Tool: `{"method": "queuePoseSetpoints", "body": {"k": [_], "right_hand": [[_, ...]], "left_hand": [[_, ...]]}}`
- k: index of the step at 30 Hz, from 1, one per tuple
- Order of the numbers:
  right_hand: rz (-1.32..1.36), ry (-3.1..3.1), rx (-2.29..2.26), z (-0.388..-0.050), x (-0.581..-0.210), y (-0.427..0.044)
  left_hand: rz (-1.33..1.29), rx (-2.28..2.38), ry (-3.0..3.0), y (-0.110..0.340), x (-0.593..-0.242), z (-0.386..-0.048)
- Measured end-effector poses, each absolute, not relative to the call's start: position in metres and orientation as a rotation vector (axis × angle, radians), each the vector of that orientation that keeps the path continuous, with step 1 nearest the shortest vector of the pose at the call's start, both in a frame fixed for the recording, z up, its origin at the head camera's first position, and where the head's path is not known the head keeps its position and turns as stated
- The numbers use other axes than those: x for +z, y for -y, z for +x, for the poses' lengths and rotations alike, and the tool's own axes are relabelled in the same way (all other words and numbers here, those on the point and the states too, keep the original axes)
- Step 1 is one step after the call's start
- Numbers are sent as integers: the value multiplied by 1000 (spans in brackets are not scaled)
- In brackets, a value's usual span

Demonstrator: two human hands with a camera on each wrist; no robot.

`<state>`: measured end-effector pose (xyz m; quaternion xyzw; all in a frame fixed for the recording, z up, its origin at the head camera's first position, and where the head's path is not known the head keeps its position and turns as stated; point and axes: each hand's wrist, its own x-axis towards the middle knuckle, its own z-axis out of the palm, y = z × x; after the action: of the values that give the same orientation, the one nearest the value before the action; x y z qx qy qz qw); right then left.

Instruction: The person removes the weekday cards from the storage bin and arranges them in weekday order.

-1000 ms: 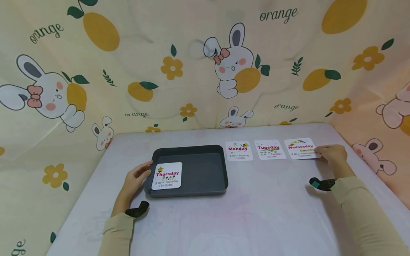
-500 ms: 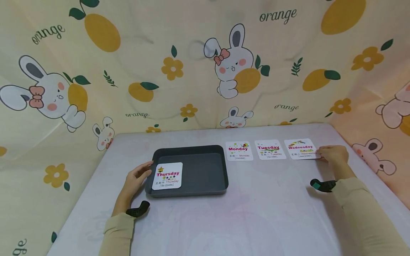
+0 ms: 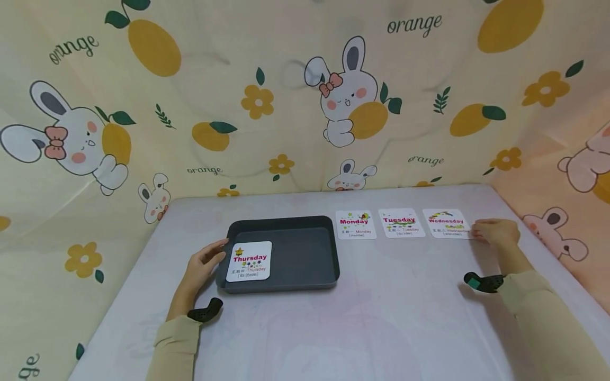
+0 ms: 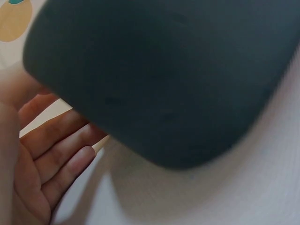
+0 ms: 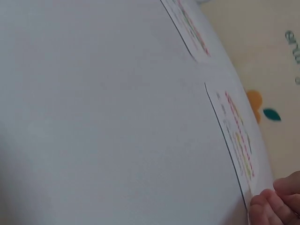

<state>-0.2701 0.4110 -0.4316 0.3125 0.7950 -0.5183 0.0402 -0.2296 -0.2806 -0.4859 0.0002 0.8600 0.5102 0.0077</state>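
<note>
My left hand grips the left rim of a dark grey tray. In the left wrist view the tray's dark underside shows above the table, with the fingers at its edge. A white Thursday card lies in the tray's left part. My right hand pinches the right edge of the Wednesday card, which lies on the table. Beside it stand the Tuesday card and the Monday card in a row. In the right wrist view the fingertips meet the Wednesday card's corner.
A pale cloth-covered table spreads below the hands. Behind it hangs a cream curtain printed with rabbits and oranges, and a similar cloth closes the right side.
The Wednesday card's near right corner has come down and shifted slightly toward me, with my right hand moving along. The left hand and tray stay about the same.
</note>
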Motion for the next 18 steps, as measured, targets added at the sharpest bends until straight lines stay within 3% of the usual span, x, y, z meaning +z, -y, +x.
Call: {"method": "queuePoseSetpoints", "body": {"k": [18], "right_hand": [[607, -2379, -1717, -251, -424, -351]], "left_hand": [[-7, 1595, -2675, 279, -484, -228]]}}
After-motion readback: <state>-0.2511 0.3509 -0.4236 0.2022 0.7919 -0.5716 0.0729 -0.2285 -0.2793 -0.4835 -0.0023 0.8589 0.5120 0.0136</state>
